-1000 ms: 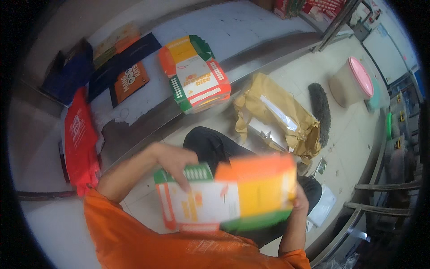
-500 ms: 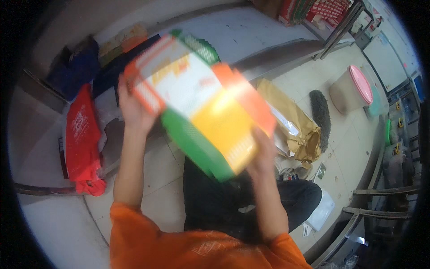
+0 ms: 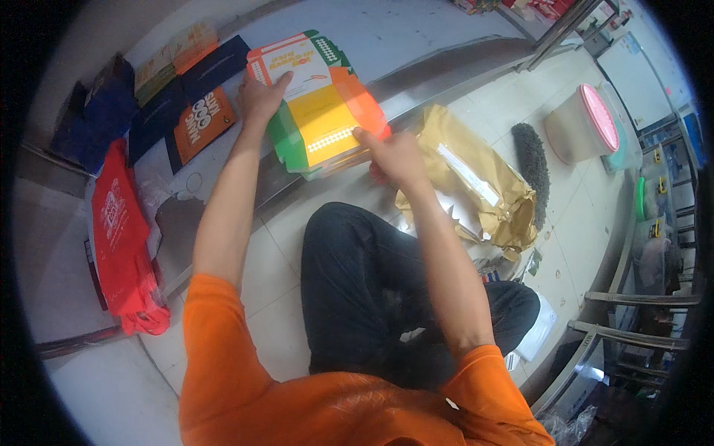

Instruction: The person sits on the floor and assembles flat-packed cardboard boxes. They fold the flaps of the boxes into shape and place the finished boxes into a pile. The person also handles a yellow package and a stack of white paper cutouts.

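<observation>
Pale ledge (image 3: 379,37) (worn-edged), flattened cartons (image 3: 323,108), orange packet (image 3: 204,126); tiled floor (image 3: 271,323), brown paper (image 3: 457,145), tub (image 3: 569,130)

A wide fisheye lens, the left of a pair worn on the person's head, looks down and forward over the flat carton (image 3: 320,109) from fairly close; on the carton's near side the orange shirt (image 3: 320,405) comes closest to the lens, beyond the carton the view takes in the pale ledge (image 3: 405,33), and well to its right the pink-lidded bucket (image 3: 573,130) stands farther off
</observation>
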Demonstrator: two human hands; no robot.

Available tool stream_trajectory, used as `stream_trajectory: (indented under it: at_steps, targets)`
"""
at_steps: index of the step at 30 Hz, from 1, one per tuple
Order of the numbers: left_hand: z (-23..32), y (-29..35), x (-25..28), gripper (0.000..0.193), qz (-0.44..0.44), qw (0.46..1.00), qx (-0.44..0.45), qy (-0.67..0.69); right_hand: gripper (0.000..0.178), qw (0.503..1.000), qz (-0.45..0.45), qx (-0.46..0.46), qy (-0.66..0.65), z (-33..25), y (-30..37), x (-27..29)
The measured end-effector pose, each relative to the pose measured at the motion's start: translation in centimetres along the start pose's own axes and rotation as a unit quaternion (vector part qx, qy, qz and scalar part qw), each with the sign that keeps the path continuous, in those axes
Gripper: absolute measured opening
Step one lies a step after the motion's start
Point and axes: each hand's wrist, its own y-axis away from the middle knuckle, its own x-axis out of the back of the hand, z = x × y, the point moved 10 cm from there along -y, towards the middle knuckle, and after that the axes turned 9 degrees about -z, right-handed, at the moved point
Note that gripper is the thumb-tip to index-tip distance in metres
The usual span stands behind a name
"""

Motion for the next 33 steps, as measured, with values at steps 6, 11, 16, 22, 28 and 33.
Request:
stream_trajectory:
  at_steps: [6, 11, 16, 22, 28, 33]
  targets:
    - [0.8, 0.5, -0.4, 0.066, -0.051, 0.998, 0.019, 0.007, 0.062, 1.000, -0.016, -0.024, 0.008, 0.8, -0.5, 0.2]
    - [-2.7, 1.7, -3.7, 0.056, -0.151, 0.835, 0.086, 0.522, 0.068, 0.996, 0.085, 0.026, 0.005, -0.1, -2.6, 5.3]
    - [0.8, 5.2, -4.8, 0.050, -0.182, 0.758, 0.172, 0.603, 0.062, 0.955, -0.151, 0.099, -0.234, -1.0, -8.6, 0.2]
    - [2.1, 4.8, -5.0, 0.048, -0.201, 0.780, 0.165, 0.569, 0.056, 0.917, -0.242, 0.040, -0.315, -1.2, -6.9, -2.4]
    - [1.5, 6.3, -4.9, 0.055, -0.209, 0.734, 0.204, 0.614, 0.066, 0.912, -0.239, 0.058, -0.327, -1.7, -6.2, -2.4]
    - [1.0, 11.9, -3.9, 0.060, -0.169, 0.738, 0.124, 0.641, 0.069, 0.900, -0.236, 0.092, -0.356, -1.5, -8.0, -3.0]
